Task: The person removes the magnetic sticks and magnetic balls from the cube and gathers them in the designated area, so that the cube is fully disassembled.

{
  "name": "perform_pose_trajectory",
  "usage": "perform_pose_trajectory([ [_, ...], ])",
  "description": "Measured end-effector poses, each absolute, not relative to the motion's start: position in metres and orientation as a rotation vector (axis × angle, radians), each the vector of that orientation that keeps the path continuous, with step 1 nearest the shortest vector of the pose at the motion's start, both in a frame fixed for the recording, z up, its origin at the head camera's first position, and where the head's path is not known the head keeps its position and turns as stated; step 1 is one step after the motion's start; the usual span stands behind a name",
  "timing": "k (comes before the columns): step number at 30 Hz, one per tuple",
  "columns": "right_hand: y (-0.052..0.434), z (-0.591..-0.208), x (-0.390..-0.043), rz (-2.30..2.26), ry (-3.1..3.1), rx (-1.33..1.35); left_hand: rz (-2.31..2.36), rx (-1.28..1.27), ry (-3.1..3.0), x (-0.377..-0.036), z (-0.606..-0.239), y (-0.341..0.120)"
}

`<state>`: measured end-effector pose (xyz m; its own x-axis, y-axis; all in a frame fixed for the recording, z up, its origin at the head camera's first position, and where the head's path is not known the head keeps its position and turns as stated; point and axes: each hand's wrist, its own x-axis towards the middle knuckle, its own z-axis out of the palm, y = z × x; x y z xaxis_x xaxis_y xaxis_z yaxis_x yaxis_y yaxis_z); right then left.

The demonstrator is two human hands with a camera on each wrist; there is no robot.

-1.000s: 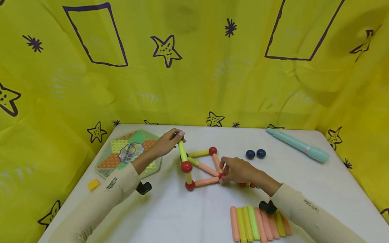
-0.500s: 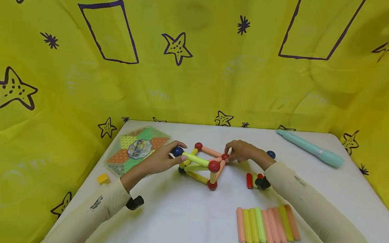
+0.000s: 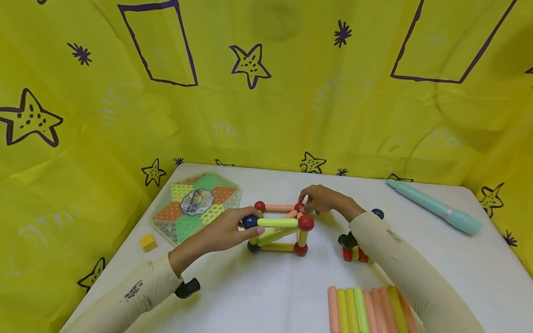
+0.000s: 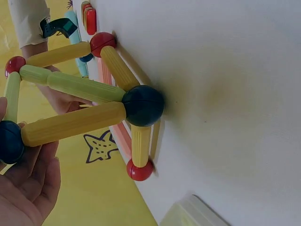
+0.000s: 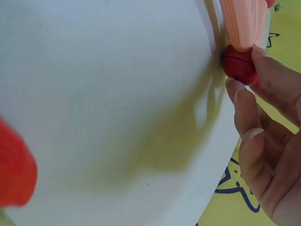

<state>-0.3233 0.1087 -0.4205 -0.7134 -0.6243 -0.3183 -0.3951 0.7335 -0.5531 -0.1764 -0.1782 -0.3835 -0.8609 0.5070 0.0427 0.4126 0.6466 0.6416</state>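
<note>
Red ball [image 5: 239,66], pinched between thumb and fingers of the right hand [image 3: 321,199]: I start my check there. I also record the left hand [image 3: 231,230] with its fingers curled round a blue ball [image 3: 249,222]. Both balls are corners of the rod-and-ball frame [image 3: 277,222], whose lower balls appear to rest on the bench [image 3: 244,303]. I judge it light, with stiff, smooth rods and weak joints liable to swivel or part under sideways pull; I would hold the balls, not mid-rod. Nearer me, loose rods [image 3: 371,314] lie in a row; farther right lies a mint-green tube [image 3: 432,204].
</note>
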Motion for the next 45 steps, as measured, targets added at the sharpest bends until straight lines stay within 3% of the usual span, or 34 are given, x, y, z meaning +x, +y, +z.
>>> perform_pose_trajectory([
  [7,0.114,-0.423,-0.314,-0.673,2.472,-0.74,1.059,0.817,2.727,-0.18,-0.388,-0.169],
  [12,0.124,-0.417,-0.298,-0.751,2.474,-0.856,1.109,0.835,2.72,-0.182,-0.391,-0.166],
  [22,0.152,-0.392,-0.247,-1.05,2.267,-1.026,1.16,0.832,2.71,-0.184,-0.393,-0.166],
  [27,0.153,-0.399,-0.225,-1.142,2.203,-1.011,1.169,0.826,2.706,-0.185,-0.393,-0.166],
  [45,0.137,-0.417,-0.21,-1.333,2.324,-1.066,1.171,0.853,2.705,-0.182,-0.394,-0.166],
])
